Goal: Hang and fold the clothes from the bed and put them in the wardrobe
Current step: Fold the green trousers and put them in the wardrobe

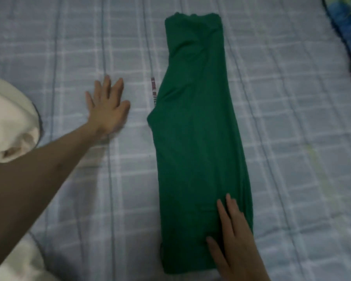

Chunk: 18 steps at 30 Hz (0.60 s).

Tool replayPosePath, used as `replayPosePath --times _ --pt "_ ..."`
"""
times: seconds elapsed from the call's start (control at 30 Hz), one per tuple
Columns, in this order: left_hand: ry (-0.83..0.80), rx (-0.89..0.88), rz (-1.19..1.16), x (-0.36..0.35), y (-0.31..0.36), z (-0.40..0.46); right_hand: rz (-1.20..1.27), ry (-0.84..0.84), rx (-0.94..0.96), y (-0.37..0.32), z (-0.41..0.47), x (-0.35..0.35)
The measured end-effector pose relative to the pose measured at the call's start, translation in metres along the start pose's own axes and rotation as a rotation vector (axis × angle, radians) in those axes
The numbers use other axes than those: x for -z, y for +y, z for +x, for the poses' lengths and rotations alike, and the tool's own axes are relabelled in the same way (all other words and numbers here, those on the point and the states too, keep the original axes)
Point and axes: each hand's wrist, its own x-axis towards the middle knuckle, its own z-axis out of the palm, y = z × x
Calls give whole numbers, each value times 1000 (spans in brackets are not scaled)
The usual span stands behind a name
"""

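A green garment point(195, 138) lies folded into a long narrow strip down the middle of the bed, with a small striped tag showing at its left edge. My right hand point(233, 238) lies flat with straight fingers on the strip's near end. My left hand point(107, 108) is spread flat on the bedsheet, to the left of the garment and apart from it.
The bed is covered with a pale blue checked sheet point(292, 138). A white cloth point(8, 122) bulges at the left edge. A dark blue patterned fabric point(346, 33) lies at the top right corner.
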Motion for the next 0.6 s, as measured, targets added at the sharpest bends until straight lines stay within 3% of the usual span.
replayPosePath --times 0.1,0.17,0.23,0.3,0.43,0.6 --pt "77 -65 -293 6 16 -93 29 -46 43 -2 -37 -3" --pt "63 -253 -375 -4 36 -182 28 -8 30 -5 -39 6" --pt "-23 -618 -224 -21 55 -255 -74 -10 20 3 -37 12" --pt "-134 -798 -37 -46 62 -296 -170 -98 50 15 -36 14" --pt "-181 -764 80 -63 63 -305 -307 -152 117 24 -33 13" --pt "-216 -847 240 -36 87 -287 -432 -46 180 14 -26 17"
